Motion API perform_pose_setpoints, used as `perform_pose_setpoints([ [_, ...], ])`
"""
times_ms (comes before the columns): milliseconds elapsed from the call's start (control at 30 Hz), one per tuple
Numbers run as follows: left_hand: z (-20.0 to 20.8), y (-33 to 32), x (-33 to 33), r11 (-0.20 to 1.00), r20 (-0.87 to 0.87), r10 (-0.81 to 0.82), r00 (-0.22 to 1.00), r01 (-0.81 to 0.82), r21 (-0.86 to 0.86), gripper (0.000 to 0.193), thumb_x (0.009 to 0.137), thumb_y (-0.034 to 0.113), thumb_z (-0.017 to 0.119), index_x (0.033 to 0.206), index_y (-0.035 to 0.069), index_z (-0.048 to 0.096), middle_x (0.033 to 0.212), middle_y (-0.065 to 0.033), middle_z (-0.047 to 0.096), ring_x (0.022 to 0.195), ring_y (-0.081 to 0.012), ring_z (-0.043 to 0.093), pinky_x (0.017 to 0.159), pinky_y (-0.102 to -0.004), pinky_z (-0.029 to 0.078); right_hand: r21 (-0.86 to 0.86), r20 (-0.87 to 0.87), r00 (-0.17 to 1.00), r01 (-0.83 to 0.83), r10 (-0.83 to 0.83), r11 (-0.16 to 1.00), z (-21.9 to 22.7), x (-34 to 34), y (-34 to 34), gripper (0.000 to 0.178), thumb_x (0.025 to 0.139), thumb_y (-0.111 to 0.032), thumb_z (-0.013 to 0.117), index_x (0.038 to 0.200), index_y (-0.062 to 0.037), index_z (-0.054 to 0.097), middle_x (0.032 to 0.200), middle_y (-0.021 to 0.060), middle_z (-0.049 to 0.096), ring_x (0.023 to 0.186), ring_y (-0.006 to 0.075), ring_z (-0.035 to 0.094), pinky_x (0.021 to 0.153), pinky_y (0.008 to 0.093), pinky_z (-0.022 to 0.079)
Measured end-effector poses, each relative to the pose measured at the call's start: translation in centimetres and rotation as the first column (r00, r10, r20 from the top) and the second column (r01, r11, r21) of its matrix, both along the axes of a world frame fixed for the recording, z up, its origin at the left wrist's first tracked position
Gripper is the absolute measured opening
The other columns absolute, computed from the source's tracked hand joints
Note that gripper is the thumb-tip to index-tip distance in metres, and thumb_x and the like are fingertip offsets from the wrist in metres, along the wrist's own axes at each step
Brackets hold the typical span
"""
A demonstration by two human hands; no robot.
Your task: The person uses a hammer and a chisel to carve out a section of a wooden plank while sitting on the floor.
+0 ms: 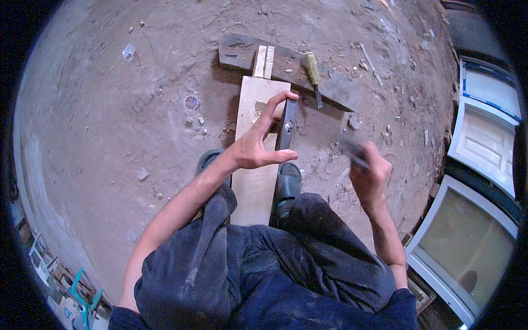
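My left hand [254,144] spans a dark narrow block [286,125] with a round metal fitting in its middle. Its thumb is at the near end and its forefinger at the far end, above a pale wooden board [254,184]. Off to the right, my right hand [369,171] is closed round a dark tool [355,148], too smeared by motion to name. The board runs between my feet, and its narrow slotted far end rests on a dark plank [236,48]. A chisel [312,67] with a yellowish handle lies across that plank.
Dusty ground [137,99] is strewn with small stones and scraps. Pale framed panels [484,137] and a framed pane [462,242] stand along the right side. A green frame [82,294] and other clutter are at the lower left. My sandalled feet [289,179] flank the board.
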State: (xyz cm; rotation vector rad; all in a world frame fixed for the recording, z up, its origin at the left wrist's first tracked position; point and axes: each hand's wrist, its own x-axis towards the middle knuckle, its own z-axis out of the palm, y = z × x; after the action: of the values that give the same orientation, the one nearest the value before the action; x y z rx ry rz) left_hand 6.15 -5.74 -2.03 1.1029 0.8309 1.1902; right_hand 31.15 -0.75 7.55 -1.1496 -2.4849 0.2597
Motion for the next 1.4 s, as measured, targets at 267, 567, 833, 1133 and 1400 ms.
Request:
perform_pose_setpoints([
  [267,0.1,-0.3,0.2,1.000,-0.019,0.004,1.000,-0.003,0.028,0.108,0.064,0.014,0.081,0.147,0.015,0.013,0.139,-0.0057,0.030,0.113,-0.0221,0.046,0.100,-0.0370,0.037,0.048,-0.079,0.982,0.176,-0.172,0.983,-1.2,0.2,-0.6,0.010,0.077,-0.006,0.068,0.082,-0.0073,0.059,0.073,0.0101,0.056,0.061,0.0274,0.059,0.054,0.0322,0.047],
  [567,0.0,-0.5,-0.2,0.999,-0.084,0.033,0.996,-0.034,-0.005,0.107,0.063,0.023,0.079,0.147,0.014,0.013,0.132,-0.0059,0.033,0.102,-0.0195,0.047,0.094,-0.0360,0.038,-0.218,0.115,0.939,0.341,-0.323,0.914,-6.0,3.3,3.2,0.016,0.081,-0.014,0.065,0.086,-0.0021,0.056,0.069,0.0185,0.058,0.061,0.0353,0.059,0.054,0.0395,0.045],
  [833,-1.9,-0.4,-0.7,0.993,0.038,0.027,0.999,-0.022,-0.119,0.095,0.067,0.038,0.070,0.143,0.009,0.021,0.120,-0.0110,0.045,0.104,-0.0209,0.048,0.098,-0.0352,0.036,-0.327,0.216,0.874,0.484,-0.435,0.812,-17.1,9.8,12.6,0.033,0.081,-0.025,0.066,0.094,0.0019,0.054,0.086,0.0242,0.061,0.083,0.0406,0.061,0.072,0.0454,0.047],
  [1133,-0.2,-0.2,-0.5,0.956,0.649,0.232,0.725,-0.045,-0.291,0.076,0.081,0.072,0.031,0.118,0.007,0.043,0.075,-0.0023,0.038,0.070,-0.0166,0.042,0.076,-0.0370,0.039,-0.169,0.204,0.884,0.454,-0.419,0.875,-23.4,7.4,14.3,0.038,0.085,-0.021,0.063,0.111,0.0042,0.050,0.110,0.0275,0.048,0.103,0.0444,0.049,0.088,0.0467,0.043],
  [1400,-0.1,1.1,-0.6,0.852,0.785,0.420,0.455,0.101,-0.514,0.070,0.085,0.068,0.028,0.121,0.011,0.046,0.078,-0.0027,0.037,0.077,-0.0183,0.046,0.099,-0.0612,0.034,-0.591,-0.176,0.982,-0.049,-0.069,0.805,-16.1,1.3,8.5,0.035,0.091,-0.024,0.057,0.114,0.0020,0.055,0.103,0.0165,0.060,0.101,0.0261,0.056,0.090,0.0379,0.044],
])
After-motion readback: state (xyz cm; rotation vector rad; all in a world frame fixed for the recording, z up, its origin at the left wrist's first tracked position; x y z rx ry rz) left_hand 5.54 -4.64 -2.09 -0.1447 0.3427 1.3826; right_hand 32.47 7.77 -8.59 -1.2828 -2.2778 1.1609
